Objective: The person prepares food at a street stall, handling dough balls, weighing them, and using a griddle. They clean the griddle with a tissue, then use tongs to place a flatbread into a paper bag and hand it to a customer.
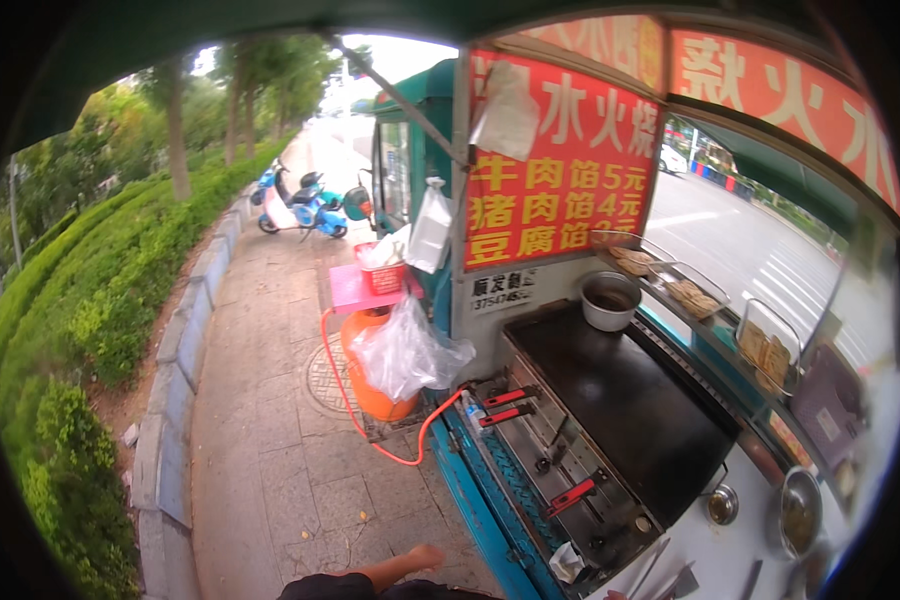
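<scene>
My left hand (424, 556) hangs low over the paving beside the food cart, and its fingers are too unclear to read. Of my right hand only a small part (615, 595) shows at the bottom edge, near the white worktop (709, 551) and a metal scraper (682, 581); whether it holds anything is hidden. Before me lies a dark flat griddle (622, 405) with a metal pot (610, 301) on its far corner. Red-handled tools (574, 496) rest along its front panel. A small metal bowl (722, 504) and a larger steel bowl (800, 514) stand on the right.
Wire trays of flatbreads (690, 298) line the shelf behind the griddle. Left of the cart are an orange gas cylinder (382, 390) with a red hose (420, 442), a pink board (352, 289) bearing a red basket (384, 277), a curb (166, 450) and parked scooters (307, 206).
</scene>
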